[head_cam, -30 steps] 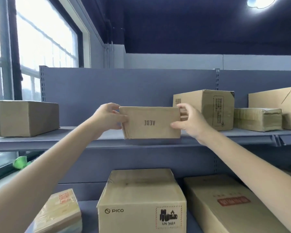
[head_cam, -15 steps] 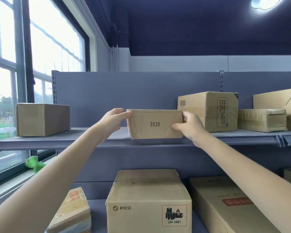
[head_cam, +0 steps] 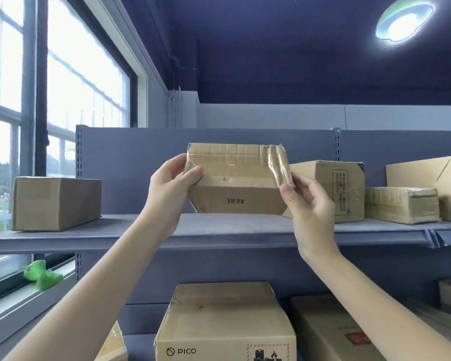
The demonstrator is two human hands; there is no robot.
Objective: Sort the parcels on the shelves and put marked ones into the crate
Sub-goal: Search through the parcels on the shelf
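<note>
Above the front edge of the upper shelf (head_cam: 219,230), clear of its surface, a small cardboard parcel (head_cam: 236,178) is held up in the air between both hands. It is tilted so its taped face shows above a plain side printed with the letters AEBE upside down. The left hand (head_cam: 168,190) grips the parcel's left end, fingers curled round the corner. The right hand (head_cam: 306,201) grips the right end, thumb against the tape-wrapped edge. Behind the right hand, a box with a black printed label (head_cam: 331,190) stands on the shelf, then a low taped box (head_cam: 401,204) just beside it and a larger box (head_cam: 435,183) at the far right. A long box (head_cam: 55,201) sits well apart at the shelf's left end. On the lower shelf stands a PICO box (head_cam: 224,324) with a hazard label, with a flat box bearing a red label (head_cam: 331,332) to its right. A green cloth (head_cam: 43,274) lies on the window sill.
</note>
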